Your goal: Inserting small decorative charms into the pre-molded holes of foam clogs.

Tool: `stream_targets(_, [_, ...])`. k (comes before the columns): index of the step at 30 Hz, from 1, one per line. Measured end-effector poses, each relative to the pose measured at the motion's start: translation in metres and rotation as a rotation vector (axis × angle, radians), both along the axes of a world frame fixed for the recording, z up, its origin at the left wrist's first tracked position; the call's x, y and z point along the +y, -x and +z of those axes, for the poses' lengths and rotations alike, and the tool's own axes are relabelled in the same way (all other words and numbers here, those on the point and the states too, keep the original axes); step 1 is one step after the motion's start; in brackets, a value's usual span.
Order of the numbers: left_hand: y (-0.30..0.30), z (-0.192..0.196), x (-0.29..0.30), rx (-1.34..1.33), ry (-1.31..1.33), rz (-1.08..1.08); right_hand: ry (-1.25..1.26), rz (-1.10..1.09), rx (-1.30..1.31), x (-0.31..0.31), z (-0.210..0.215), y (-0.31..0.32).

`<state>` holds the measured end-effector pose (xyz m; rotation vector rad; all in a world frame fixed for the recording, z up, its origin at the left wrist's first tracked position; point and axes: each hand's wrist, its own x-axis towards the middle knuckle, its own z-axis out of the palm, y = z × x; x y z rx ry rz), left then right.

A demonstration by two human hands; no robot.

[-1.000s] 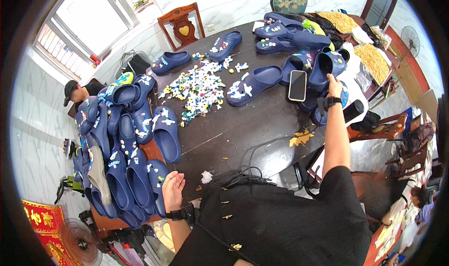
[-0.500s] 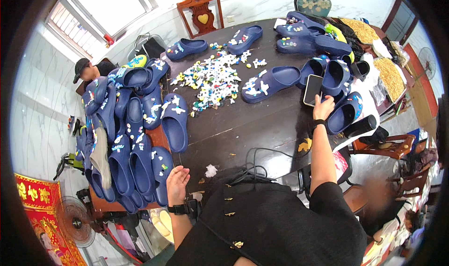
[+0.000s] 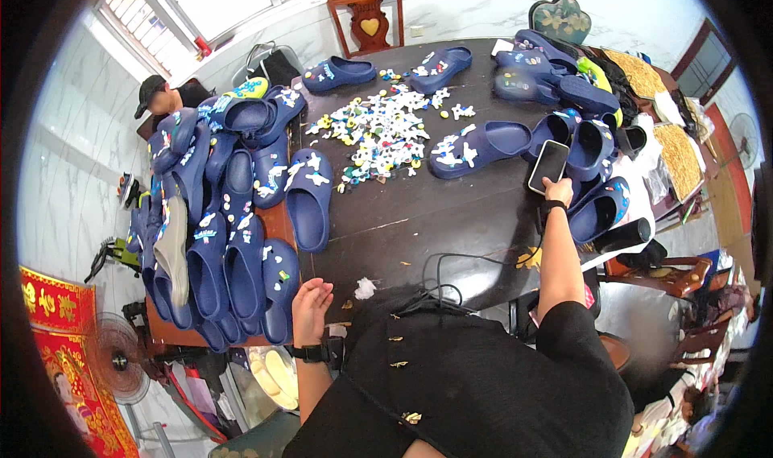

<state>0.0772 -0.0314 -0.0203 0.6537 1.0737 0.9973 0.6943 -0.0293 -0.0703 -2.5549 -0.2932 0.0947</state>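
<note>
My right hand is closed on the lower end of a black-screened smartphone, on the table's right side. Just beyond the phone sit several navy clogs. Another clog lies to the right of that hand. Over the table's near left edge my left hand is held with loosely bent fingers and nothing in it. Closest to it is a navy clog with few charms. A navy clog with white charms stands farther in. Small colourful shoe charms form a pile mid-table.
Many decorated clogs are stacked at the left, one beige. A black cable runs over the dark table. At right stands a black cylinder. A wooden chair is behind the table; a person sits far left.
The view has shifted, so the table appears farther right. My right hand has closed in on the lower end of the smartphone. The left hand stays near the table's edge.
</note>
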Motion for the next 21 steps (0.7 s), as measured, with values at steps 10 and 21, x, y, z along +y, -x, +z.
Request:
stream_targets(10, [0.014,-0.003,-0.004,0.014,0.03,0.043,-0.255,0.126,-0.01,0.029,0.007,-0.005])
stream_targets(21, [0.007,0.006,-0.002,0.045,0.014,0.058,-1.207,0.245,0.607,0.088,-0.065,-0.073])
